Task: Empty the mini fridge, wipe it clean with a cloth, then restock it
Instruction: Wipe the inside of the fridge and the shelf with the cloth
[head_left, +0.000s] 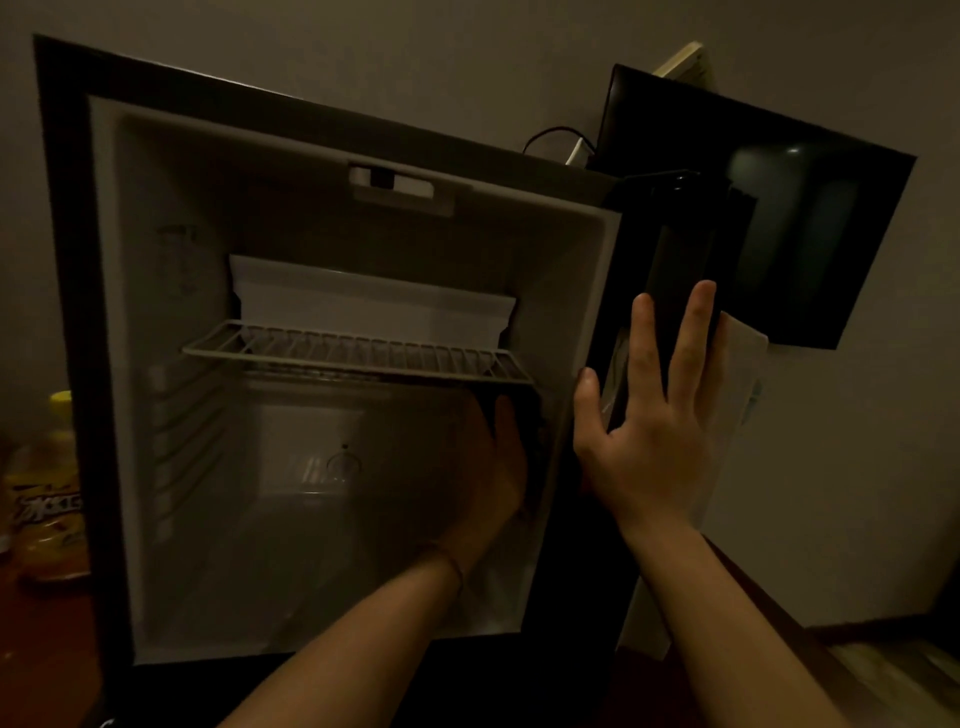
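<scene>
The mini fridge (311, 364) stands open in front of you, its cavity bare apart from the wire shelf (358, 353) and the white box of the cooling unit (374, 306) behind it. Your right hand (649, 415) rests with straight fingers spread on the edge of the open door (680, 270), steadying it. A pale cloth (743, 364) shows just behind those fingers; whether you are pinning it against the door, I cannot tell. Your left hand (493, 467) reaches inside, under the shelf's right end, fingers curled around something dark there; what it is cannot be made out in this light.

The plastic liner should be stiff and smooth, likely slippery when damp. The wire shelf is probably light and rigid; take it by its front rail.

A yellow-capped bottle (47, 483) stands outside to the left. Its label carries print, too blurred to read.
</scene>
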